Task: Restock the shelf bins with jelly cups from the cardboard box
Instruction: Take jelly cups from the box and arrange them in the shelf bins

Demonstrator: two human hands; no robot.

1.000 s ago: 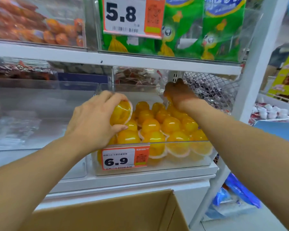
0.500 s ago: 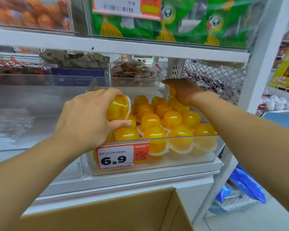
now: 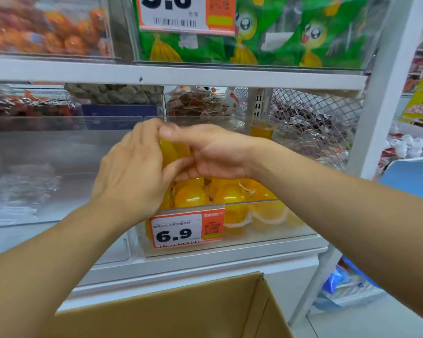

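Observation:
A clear shelf bin [image 3: 300, 230] with a 6.9 price tag [image 3: 186, 228] holds several yellow jelly cups [image 3: 230, 198]. Above its left part, my left hand [image 3: 132, 172] and my right hand [image 3: 213, 152] meet around one yellow jelly cup [image 3: 172, 150]. Both hands have fingers on it, and most of the cup is hidden between them. Another jelly cup [image 3: 263, 130] stands upright at the bin's back right corner. The cardboard box [image 3: 181, 311] sits below the shelf at the bottom of the view; its inside is out of sight.
An empty-looking clear bin [image 3: 34, 167] stands to the left. Green snack bags [image 3: 266, 32] and orange snacks [image 3: 47, 28] fill the shelf above. A wire mesh panel [image 3: 315, 111] and a white upright post [image 3: 376, 93] close the right side. Blue packets [image 3: 340, 281] lie on the floor.
My right hand has come from the bin's back right corner across to the left and now touches the jelly cup that my left hand holds. The camera has moved closer.

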